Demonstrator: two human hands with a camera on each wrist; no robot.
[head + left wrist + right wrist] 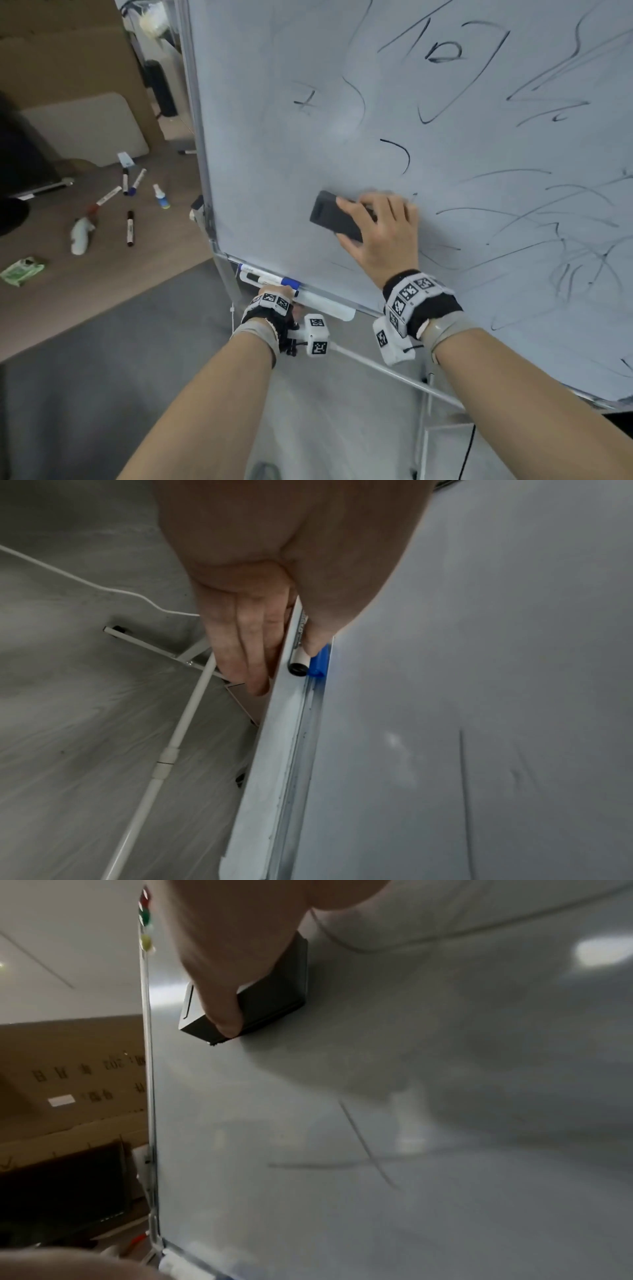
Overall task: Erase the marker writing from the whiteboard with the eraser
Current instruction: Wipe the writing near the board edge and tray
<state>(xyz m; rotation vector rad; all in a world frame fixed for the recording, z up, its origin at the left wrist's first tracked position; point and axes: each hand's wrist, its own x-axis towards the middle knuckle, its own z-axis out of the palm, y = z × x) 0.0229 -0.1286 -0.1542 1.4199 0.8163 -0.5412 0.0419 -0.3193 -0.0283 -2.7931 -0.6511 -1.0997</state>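
The whiteboard (274,154) stands on a frame, with black marker strokes (442,54) over its upper and right parts; its lower left area is wiped. My right hand (383,236) grips the black eraser (329,214) and holds it flat against the board near the lower middle. In the right wrist view a finger (219,988) lies across the eraser (270,999), with faint strokes (363,1145) below it. My left hand (274,296) pinches the marker tray (329,306) at the board's bottom edge: its fingers (240,647) are underneath and its thumb (315,631) on top.
A black-capped marker (297,666) and a blue-capped one (318,661) lie in the tray (274,750). On the brown surface to the left lie several markers (130,228), a small spray bottle (161,197), a white bottle (80,236) and a green packet (22,270). A stand bar (394,373) runs below the board.
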